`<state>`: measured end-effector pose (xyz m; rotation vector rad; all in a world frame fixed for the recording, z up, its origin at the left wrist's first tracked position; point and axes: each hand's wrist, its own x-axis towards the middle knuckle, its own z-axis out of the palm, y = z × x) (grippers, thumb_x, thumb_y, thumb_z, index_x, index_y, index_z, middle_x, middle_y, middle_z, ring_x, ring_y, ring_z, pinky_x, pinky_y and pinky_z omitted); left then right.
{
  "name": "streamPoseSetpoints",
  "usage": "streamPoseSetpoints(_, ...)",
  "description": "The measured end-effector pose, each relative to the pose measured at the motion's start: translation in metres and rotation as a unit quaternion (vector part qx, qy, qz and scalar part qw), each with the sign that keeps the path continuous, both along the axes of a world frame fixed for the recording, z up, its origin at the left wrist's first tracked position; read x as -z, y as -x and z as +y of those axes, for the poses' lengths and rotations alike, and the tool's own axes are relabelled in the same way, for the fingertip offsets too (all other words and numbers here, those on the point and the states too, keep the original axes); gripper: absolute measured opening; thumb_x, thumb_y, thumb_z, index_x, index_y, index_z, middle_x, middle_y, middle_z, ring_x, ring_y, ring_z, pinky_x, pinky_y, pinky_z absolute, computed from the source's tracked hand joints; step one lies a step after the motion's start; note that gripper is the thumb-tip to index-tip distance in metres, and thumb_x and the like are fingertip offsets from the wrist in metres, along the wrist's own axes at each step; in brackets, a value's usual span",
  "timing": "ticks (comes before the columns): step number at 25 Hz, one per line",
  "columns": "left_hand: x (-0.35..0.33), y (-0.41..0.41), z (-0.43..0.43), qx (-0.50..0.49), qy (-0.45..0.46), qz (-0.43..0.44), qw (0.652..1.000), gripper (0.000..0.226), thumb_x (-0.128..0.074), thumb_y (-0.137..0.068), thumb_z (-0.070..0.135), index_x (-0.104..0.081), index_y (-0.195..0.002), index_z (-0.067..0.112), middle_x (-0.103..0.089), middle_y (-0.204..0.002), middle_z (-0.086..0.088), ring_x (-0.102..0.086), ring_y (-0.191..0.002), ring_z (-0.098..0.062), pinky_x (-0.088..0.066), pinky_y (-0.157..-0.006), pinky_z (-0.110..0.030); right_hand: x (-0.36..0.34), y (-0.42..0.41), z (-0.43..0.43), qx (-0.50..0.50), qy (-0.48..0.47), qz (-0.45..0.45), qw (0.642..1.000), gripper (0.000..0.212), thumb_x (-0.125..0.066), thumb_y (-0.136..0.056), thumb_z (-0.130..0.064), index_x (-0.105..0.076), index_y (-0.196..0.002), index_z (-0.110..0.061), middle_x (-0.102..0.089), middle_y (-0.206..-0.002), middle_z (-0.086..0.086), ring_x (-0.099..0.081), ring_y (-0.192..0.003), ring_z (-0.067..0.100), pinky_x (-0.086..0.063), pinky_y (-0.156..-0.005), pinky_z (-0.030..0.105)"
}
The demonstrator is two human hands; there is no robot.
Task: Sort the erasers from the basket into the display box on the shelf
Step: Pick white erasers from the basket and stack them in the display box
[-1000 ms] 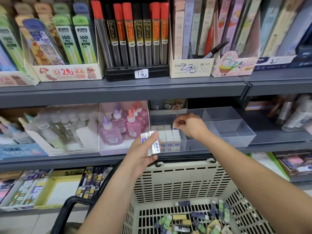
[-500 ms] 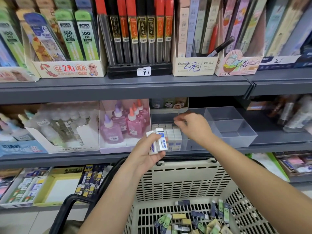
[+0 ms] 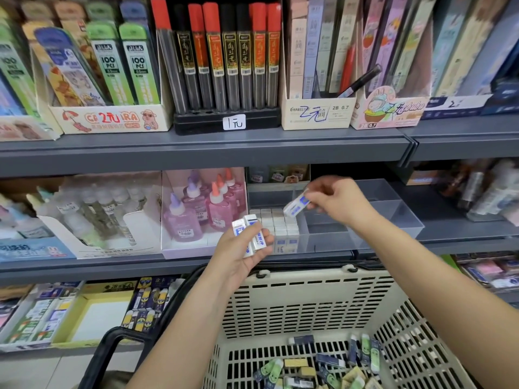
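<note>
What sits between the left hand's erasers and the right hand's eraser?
Head view: only the eraser rows standing in the display box, seen between the left hand with its erasers and the right hand pinching one eraser.

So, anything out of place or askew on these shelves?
One thing: a black pen leans diagonally out of the cream 2B 0.7 box on the upper shelf, while the packs around it stand nearly upright. The tilted eraser over the display box is pinched in the right hand, so likely mid-placement, not a fault.
</note>
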<state>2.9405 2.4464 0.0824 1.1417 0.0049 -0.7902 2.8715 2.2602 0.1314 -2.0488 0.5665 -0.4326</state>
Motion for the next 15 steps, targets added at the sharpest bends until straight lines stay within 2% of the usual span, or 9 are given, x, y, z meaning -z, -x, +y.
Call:
streamPoseSetpoints(2,-0.001,-0.003,0.001,-0.011,-0.003,-0.002,1.000,0.005,-0.062,-0.088,0.010,-0.060,-0.090,0.006,-0.070,-0.064,-0.005,-0.070,-0.062,-0.015,-0.053,-0.048,-0.023,0.003,-0.008,-0.008,0.050,0.099,0.012,0.994,0.005,-0.059,-0.090,-0.015,-0.063,-0.088,-0.016,-0.065,-0.085,0.000,-0.060,-0.073,0.014,-0.043,-0.063,0.020)
streamPoseSetpoints(4,0.000,-0.005,0.001,-0.005,-0.006,-0.004,1.000,0.007,-0.063,-0.087,0.010,-0.060,-0.092,0.007,-0.071,-0.066,-0.006,-0.070,-0.063,-0.015,-0.053,-0.049,-0.023,0.010,-0.014,-0.006,0.044,0.192,0.049,0.979,0.013,-0.056,-0.092,-0.019,-0.065,-0.100,-0.016,-0.065,-0.091,0.001,-0.060,-0.083,0.021,-0.044,-0.069,0.023)
streamPoseSetpoints(6,0.001,-0.005,0.000,0.003,-0.009,-0.006,1.000,0.009,-0.064,-0.087,0.011,-0.060,-0.094,0.008,-0.071,-0.066,-0.005,-0.070,-0.064,-0.015,-0.053,-0.049,-0.023,0.016,-0.018,-0.002,0.020,0.240,0.057,0.969,0.016,-0.054,-0.092,-0.019,-0.065,-0.103,-0.014,-0.067,-0.094,0.007,-0.061,-0.086,0.027,-0.047,-0.072,0.028)
streamPoseSetpoints(9,0.005,-0.007,0.000,0.008,-0.006,-0.003,1.000,0.011,-0.065,-0.086,0.012,-0.060,-0.095,0.008,-0.071,-0.067,-0.005,-0.071,-0.066,-0.016,-0.053,-0.049,-0.023,0.018,-0.021,-0.001,-0.008,0.283,0.064,0.957,0.014,-0.053,-0.092,-0.017,-0.065,-0.099,-0.014,-0.067,-0.095,0.009,-0.060,-0.084,0.028,-0.046,-0.070,0.028)
streamPoseSetpoints(13,0.007,-0.008,0.001,0.015,0.000,-0.003,1.000,0.013,-0.065,-0.086,0.012,-0.060,-0.097,0.009,-0.072,-0.069,-0.005,-0.071,-0.067,-0.016,-0.053,-0.050,-0.023,0.017,-0.023,0.001,-0.026,0.289,0.097,0.952,0.020,-0.054,-0.091,-0.016,-0.064,-0.108,-0.018,-0.067,-0.107,0.005,-0.061,-0.093,0.025,-0.048,-0.080,0.028)
streamPoseSetpoints(15,0.007,-0.008,0.001,0.019,0.006,-0.005,1.000,0.014,-0.066,-0.086,0.012,-0.059,-0.098,0.010,-0.071,-0.069,-0.005,-0.070,-0.067,-0.016,-0.053,-0.050,-0.023,0.016,-0.024,0.001,-0.029,0.289,0.104,0.951,0.021,-0.054,-0.092,-0.016,-0.064,-0.109,-0.018,-0.067,-0.109,0.006,-0.060,-0.094,0.024,-0.047,-0.080,0.026)
